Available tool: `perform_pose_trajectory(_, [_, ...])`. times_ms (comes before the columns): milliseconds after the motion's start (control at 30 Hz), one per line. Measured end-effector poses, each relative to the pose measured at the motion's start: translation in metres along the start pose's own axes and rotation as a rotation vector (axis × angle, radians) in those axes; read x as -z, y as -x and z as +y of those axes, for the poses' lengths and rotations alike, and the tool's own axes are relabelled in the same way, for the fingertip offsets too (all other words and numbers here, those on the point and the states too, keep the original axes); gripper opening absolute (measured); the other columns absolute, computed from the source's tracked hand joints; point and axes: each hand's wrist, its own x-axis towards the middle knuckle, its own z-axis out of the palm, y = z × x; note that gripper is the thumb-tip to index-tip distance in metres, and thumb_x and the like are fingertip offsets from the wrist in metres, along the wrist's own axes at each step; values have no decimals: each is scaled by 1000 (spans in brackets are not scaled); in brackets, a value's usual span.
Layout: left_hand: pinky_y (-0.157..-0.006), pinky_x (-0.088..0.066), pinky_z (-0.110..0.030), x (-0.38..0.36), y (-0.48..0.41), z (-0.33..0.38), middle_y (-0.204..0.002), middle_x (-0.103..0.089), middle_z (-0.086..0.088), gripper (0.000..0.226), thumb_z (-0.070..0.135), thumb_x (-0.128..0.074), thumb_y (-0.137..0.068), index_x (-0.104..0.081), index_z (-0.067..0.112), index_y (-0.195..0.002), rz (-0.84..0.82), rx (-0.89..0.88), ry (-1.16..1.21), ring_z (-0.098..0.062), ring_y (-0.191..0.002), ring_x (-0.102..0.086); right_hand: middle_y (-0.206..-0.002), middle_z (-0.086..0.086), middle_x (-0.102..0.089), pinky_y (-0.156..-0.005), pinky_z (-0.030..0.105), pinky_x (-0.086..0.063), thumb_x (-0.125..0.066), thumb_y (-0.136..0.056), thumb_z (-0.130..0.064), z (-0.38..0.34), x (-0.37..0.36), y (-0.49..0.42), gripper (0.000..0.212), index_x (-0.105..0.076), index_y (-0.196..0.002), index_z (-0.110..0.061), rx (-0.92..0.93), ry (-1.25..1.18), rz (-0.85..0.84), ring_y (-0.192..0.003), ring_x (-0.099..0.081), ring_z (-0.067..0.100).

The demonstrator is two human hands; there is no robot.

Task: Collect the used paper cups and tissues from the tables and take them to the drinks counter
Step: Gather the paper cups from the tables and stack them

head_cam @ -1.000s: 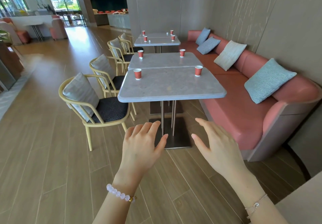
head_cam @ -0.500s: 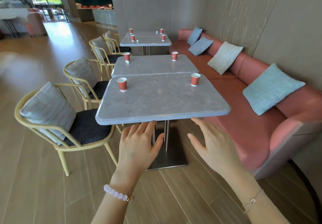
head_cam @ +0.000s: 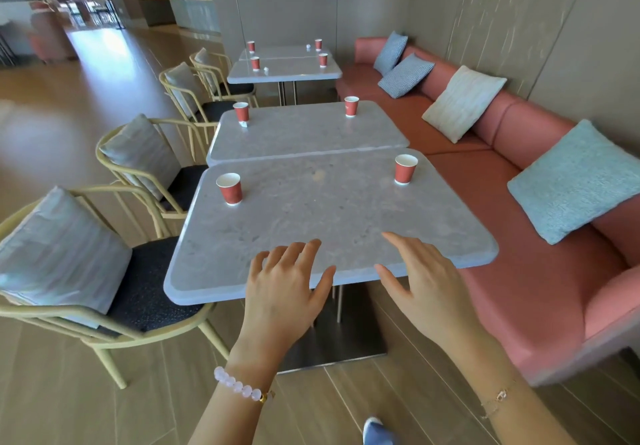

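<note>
You are standing at the short end of the nearest table (head_cam: 311,236), with nothing collected yet; I judge this the very start of the first pickup.

Taking that table as the landmark and reading left to right: on its left side stands a chair (head_cam: 104,271) with a grey cushion. On the tabletop, near the far left corner, a red paper cup (head_cam: 230,188) stands upright. Your left hand (head_cam: 284,295) hovers over the near edge, fingers spread and holding nothing. Your right hand (head_cam: 426,285) is just beside it, also spread and empty, apart from the left hand. Near the far right corner stands a second red cup (head_cam: 404,168), upright. Along the table's right side runs the pink bench (head_cam: 502,254) with cushions.

Beyond the table's far edge, the adjoining table (head_cam: 304,132) carries two more cups, with a small white scrap at the foot of the left one, probably a tissue. Farther back, a third pair of tables holds four cups and small white bits.

Your next move calls for reaching each hand forward to its own side's cup; both cups sit well away from your fingers, so lean in. Whether liquid remains inside cannot be told, so keep them upright.
</note>
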Motion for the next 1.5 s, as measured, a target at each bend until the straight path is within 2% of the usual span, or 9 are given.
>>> perform_pose_trajectory(333, [-85, -49, -44, -71, -129, -4, -104, -71, -2, 41, 44, -53, -87, -64, 16, -114, 18, 48, -58, -27, -94, -67, -116, 5, -67, -78, 36, -51, -66, -85, -34, 74, -47, -138, 47, -58, -126, -11, 83, -14, 38, -99, -65, 29])
perform_pose_trajectory(467, [-85, -49, -43, -95, -186, 3, -105, -70, -1, 39, 42, -61, -86, -64, 16, -115, 5, 73, -68, -27, -93, -67, -115, 1, -66, -77, 34, -50, -64, -86, -35, 108, -54, -193, 45, -57, -126, -15, 99, -20, 28, -99, -63, 26])
perform_pose_trajectory(667, [-84, -49, -41, -129, -245, 9, -103, -71, 0, 38, 42, -61, -86, -65, 16, -113, -3, 112, -58, -26, -92, -67, -112, 0, -67, -74, 35, -48, -68, -85, -32, 146, -68, -253, 43, -59, -124, -15, 128, -22, 17, -97, -63, 27])
perform_pose_trajectory(800, [-86, -49, -41, -142, -265, 9, -105, -70, 0, 40, 44, -55, -87, -65, 16, -114, -21, 122, -56, -25, -94, -67, -115, -1, -66, -78, 36, -49, -65, -87, -34, 157, -79, -272, 43, -58, -125, -15, 131, -48, -19, -103, -62, 25])
perform_pose_trajectory(1033, [-86, -47, -41, -160, -287, -2, -105, -70, -1, 38, 41, -59, -87, -65, 14, -114, -57, 109, -17, -26, -93, -66, -116, -1, -66, -79, 35, -49, -67, -85, -30, 167, -99, -288, 41, -60, -123, -15, 99, -66, -5, -103, -62, 24])
perform_pose_trajectory(1333, [-85, -48, -41, -187, -302, -9, -104, -71, -3, 38, 41, -57, -88, -65, 13, -113, -133, 35, 40, -26, -93, -67, -112, -2, -68, -76, 29, -47, -53, -87, -39, 172, -108, -288, 42, -62, -120, -15, -2, -24, 6, -95, -64, 22])
perform_pose_trajectory(1433, [-82, -50, -42, -197, -305, -5, -102, -71, -4, 41, 43, -51, -87, -67, 13, -111, -154, 5, 60, -27, -90, -68, -114, -1, -68, -77, 29, -47, -56, -88, -37, 177, -111, -287, 40, -61, -121, -16, -33, -11, -20, -98, -63, 22])
perform_pose_trajectory(1500, [-81, -51, -42, -205, -307, -4, -100, -72, -4, 39, 41, -54, -87, -67, 13, -110, -164, -11, 62, -27, -88, -68, -113, 0, -67, -77, 31, -49, -59, -88, -35, 183, -114, -287, 39, -61, -122, -15, -51, -11, -28, -98, -64, 22])
